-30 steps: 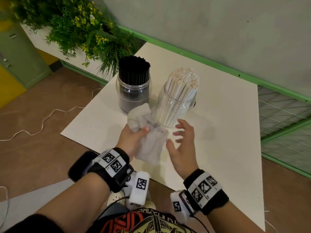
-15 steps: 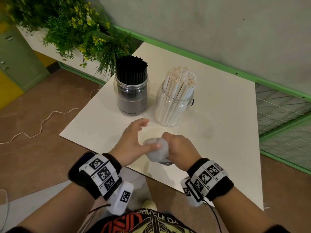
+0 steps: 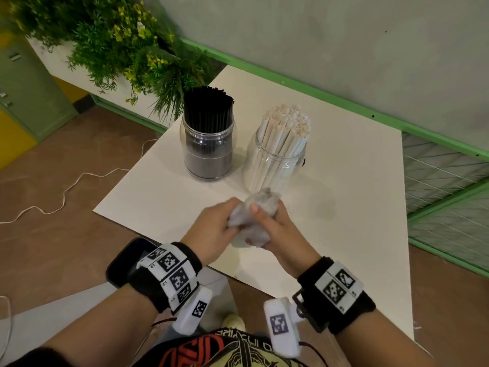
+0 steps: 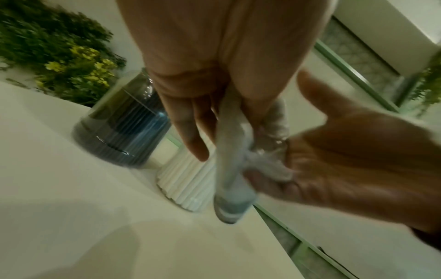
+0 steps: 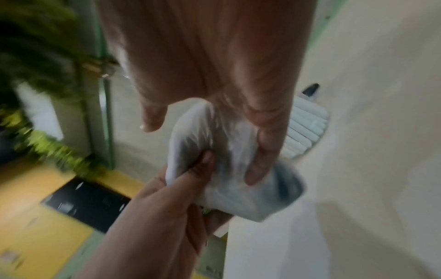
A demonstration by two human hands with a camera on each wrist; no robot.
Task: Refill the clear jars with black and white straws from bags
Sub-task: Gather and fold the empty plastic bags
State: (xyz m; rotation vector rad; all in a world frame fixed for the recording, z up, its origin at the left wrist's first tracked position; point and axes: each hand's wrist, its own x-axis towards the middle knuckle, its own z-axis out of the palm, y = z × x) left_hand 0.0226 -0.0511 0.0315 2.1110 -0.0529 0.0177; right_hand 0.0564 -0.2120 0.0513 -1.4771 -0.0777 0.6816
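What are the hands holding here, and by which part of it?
Both hands, left hand and right hand, grip one crumpled empty plastic bag, fingers wrapped round its bunched middle.

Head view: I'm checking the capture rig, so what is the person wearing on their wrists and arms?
Forearms bare, no sleeves. Each wrist carries a black band with white panels of square black-and-white markers: left wrist band, right wrist band. A white camera block with one marker hangs under each, with thin dark cables trailing. A dark phone-like device is strapped beside the left band.
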